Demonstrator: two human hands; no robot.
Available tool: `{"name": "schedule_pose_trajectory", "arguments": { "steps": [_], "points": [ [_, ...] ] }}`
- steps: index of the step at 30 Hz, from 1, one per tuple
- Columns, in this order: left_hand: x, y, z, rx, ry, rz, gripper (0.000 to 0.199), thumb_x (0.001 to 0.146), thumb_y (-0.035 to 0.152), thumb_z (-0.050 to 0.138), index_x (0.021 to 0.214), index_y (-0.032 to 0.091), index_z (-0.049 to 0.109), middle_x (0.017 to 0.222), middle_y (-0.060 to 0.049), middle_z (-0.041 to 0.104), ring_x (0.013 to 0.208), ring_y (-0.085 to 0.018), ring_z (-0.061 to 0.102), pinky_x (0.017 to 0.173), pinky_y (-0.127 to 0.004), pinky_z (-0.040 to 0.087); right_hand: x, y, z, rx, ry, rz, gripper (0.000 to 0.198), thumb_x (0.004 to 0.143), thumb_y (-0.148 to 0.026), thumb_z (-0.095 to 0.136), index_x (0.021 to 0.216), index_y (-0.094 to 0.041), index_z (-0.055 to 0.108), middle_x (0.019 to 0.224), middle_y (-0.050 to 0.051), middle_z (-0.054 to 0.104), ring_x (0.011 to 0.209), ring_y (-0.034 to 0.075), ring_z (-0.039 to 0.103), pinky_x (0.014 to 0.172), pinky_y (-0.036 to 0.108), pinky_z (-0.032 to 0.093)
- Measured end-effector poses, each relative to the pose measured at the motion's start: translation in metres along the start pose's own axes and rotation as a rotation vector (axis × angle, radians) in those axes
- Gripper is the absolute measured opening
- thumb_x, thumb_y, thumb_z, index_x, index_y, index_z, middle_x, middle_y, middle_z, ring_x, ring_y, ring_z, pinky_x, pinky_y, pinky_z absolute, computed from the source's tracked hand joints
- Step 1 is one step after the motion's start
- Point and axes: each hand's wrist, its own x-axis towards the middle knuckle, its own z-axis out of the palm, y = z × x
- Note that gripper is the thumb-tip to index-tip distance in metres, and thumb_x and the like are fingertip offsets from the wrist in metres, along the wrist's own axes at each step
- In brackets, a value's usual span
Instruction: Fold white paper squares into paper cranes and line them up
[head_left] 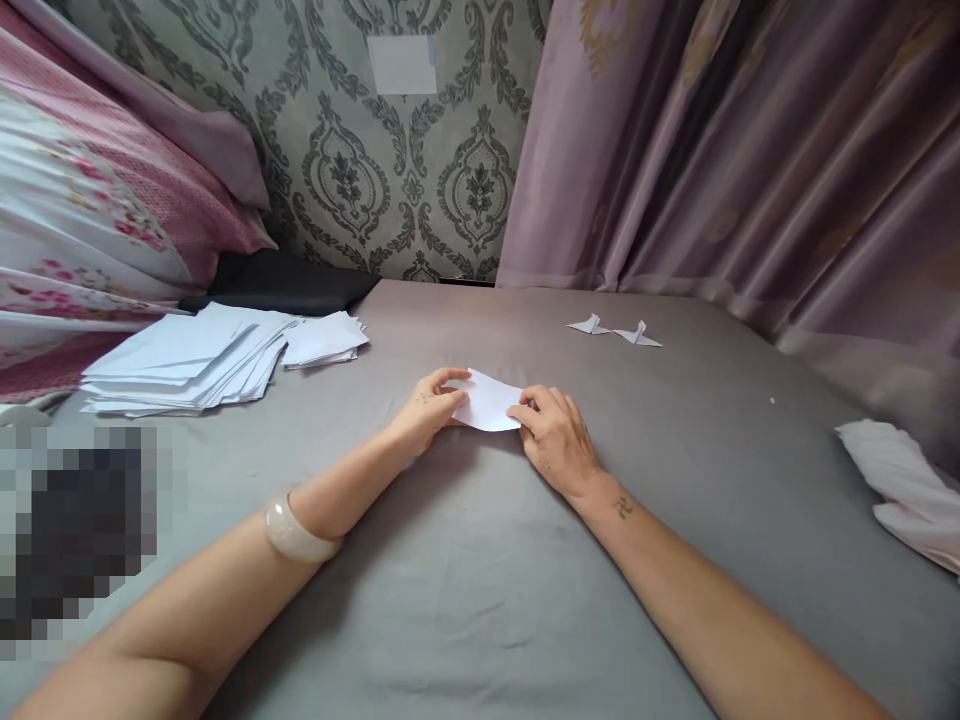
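Note:
A small white sheet of paper [491, 402] is held between my two hands, just above the grey bed sheet, its lower edge bowed slightly. My left hand [433, 408] pinches its left side between thumb and fingers. At the opposite side, the thumb and fingers of my right hand [556, 435] grip the paper's edge. The paper hides some of my left fingertips. Further back on the right lie two folded paper birds [637, 334], side by side.
At the left rests a large stack of white paper [176, 360], with a smaller stack [324, 340] beside it. A black cloth [281, 280] lies behind them. White fabric [896, 480] sits at the far right. Curtains [645, 150] and a patterned wall [337, 180] border the back.

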Motion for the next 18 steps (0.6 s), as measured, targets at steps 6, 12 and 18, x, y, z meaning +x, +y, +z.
{"name": "schedule_pose_trajectory", "arguments": {
  "steps": [6, 12, 18],
  "points": [
    [0.0, -0.001, -0.005, 0.552, -0.078, 0.211, 0.035, 0.08, 0.043, 0.055, 0.098, 0.016, 0.069, 0.105, -0.011, 0.063, 0.088, -0.021, 0.06, 0.082, -0.036, 0.049, -0.001, 0.003, 0.002, 0.015, -0.04, 0.079, 0.027, 0.08, -0.004, 0.051, 0.089, -0.02, 0.071, 0.097, 0.007, 0.064, 0.086, 0.022, 0.052, 0.075, 0.033, 0.039],
    [-0.002, 0.0, -0.014, 0.946, -0.219, 0.611, 0.066, 0.065, 0.061, 0.072, 0.118, 0.024, 0.06, 0.145, -0.014, 0.036, 0.134, -0.036, 0.027, 0.104, -0.053, 0.032, -0.002, 0.013, 0.011, 0.276, -0.037, 0.256, 0.024, 0.083, -0.009, 0.052, 0.091, -0.021, 0.071, 0.096, 0.004, 0.069, 0.087, 0.02, 0.055, 0.08, 0.032, 0.045],
    [0.007, -0.006, -0.022, 1.158, -0.248, 0.86, 0.021, 0.091, 0.025, 0.049, 0.104, 0.021, 0.064, 0.111, -0.006, 0.067, 0.107, -0.023, 0.056, 0.097, -0.043, 0.033, -0.001, 0.014, 0.011, 0.328, -0.045, 0.287, 0.025, 0.08, -0.008, 0.052, 0.089, -0.021, 0.071, 0.098, 0.003, 0.07, 0.088, 0.02, 0.057, 0.083, 0.033, 0.046]
  ]
}}
